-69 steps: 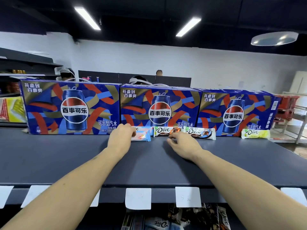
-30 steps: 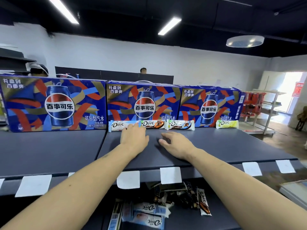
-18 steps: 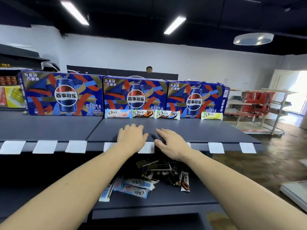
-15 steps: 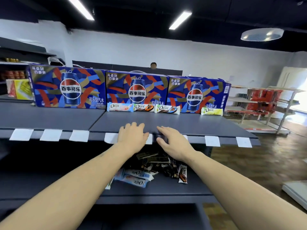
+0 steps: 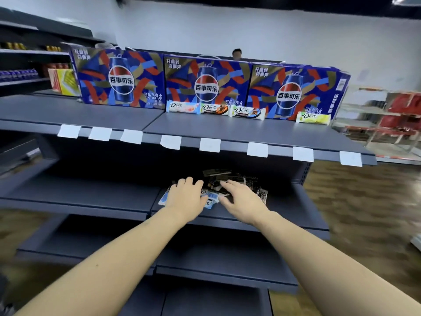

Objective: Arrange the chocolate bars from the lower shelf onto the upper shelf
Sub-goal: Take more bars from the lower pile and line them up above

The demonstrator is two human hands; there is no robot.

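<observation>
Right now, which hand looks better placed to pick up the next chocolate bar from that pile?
Probably the left hand: it lies over the light blue bars at the pile's front edge. The right hand is also over the pile, open above darker bars, so it's close.

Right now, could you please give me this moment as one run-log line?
phase: reaching for bars | left hand: open over pile | right hand: open over pile | upper shelf: four Dove bars upright | held: nothing

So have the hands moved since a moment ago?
Yes. Both the left hand and right hand dropped from the upper shelf down to the pile of chocolate bars on the lower shelf.
</observation>
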